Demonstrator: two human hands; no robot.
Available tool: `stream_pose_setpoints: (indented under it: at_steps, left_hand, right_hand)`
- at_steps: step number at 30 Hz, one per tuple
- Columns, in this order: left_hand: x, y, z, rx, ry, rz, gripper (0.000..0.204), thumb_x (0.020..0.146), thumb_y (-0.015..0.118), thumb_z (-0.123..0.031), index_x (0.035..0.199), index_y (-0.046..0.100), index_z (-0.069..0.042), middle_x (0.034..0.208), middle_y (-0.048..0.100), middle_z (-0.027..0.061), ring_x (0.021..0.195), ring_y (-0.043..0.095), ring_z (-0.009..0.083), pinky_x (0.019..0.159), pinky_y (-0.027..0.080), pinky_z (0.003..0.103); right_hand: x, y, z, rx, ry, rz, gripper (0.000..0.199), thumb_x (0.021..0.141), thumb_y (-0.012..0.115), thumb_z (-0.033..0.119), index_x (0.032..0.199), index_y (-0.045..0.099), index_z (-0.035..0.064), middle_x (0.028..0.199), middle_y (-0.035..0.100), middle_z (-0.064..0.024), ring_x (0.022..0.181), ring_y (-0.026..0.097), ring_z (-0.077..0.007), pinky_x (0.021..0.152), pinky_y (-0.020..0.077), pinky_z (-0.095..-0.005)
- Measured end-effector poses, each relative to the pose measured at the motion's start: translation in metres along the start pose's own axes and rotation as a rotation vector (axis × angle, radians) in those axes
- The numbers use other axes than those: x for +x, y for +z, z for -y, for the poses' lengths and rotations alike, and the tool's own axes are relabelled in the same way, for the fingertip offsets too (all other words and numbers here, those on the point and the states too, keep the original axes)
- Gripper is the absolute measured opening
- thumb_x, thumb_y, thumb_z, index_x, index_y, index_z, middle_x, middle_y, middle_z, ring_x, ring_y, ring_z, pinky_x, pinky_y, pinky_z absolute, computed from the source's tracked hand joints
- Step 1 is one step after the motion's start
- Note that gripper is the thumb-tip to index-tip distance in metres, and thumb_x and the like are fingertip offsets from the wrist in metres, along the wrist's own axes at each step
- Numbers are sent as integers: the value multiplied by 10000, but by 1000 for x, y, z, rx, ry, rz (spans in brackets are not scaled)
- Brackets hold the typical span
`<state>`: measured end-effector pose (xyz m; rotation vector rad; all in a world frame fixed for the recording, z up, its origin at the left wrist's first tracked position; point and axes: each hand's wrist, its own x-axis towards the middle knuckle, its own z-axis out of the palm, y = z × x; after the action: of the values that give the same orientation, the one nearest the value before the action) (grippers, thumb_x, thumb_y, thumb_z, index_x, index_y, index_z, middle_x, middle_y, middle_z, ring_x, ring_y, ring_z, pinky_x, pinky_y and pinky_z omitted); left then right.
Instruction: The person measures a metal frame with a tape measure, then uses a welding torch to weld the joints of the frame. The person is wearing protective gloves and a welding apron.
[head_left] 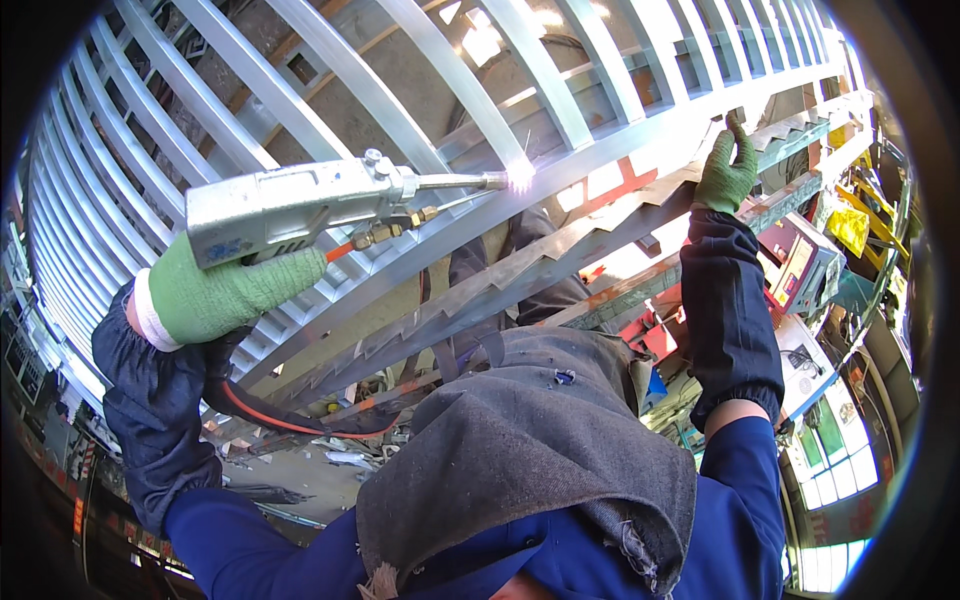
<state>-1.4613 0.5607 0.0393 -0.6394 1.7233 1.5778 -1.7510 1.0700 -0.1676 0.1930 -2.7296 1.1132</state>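
My left hand [225, 297], in a green knit glove, is closed around a silver welding gun [290, 205]. The gun's nozzle [480, 181] meets a pale metal rail [640, 132], where a bright white-violet weld spot [520, 180] glows at the foot of an upright bar [470, 100]. Brass fittings [385, 230] and an orange hose sit under the gun body. On the right, my gloved right hand [727, 172] lies against the near side of the rail, close to a notched metal strip [600, 222]. Its visible fingers are stretched out, with nothing seen in them.
Many parallel bars [150, 95] fill the far and left side. Saw-toothed strips and a beam [700, 225] run below the rail. A red-and-white machine box [800, 265] and yellow material [848, 228] lie to the right. The cable [300, 425] loops below my left forearm.
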Motion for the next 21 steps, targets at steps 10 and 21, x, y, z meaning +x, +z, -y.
stream_pose_setpoints:
  at_steps: [10,21]
  left_hand:
    - [-7,0,7,-35,41,23,477,955,843,-180,1376,675,-32,1086,733,35,883,650,106,742,553,290]
    - [-39,-11,40,-78,18,-41,372,950,838,-175,1272,707,-43,937,715,2,743,633,75,631,517,247]
  right_hand:
    - [2,-1,-15,-31,-9,-2,295,1048,657,204,1301,773,106,1325,677,-149,1287,629,-314,1146,454,-442]
    - [7,4,-21,49,-40,-22,286,1076,637,174,1298,772,55,1259,768,-76,1175,667,-190,1111,465,-370]
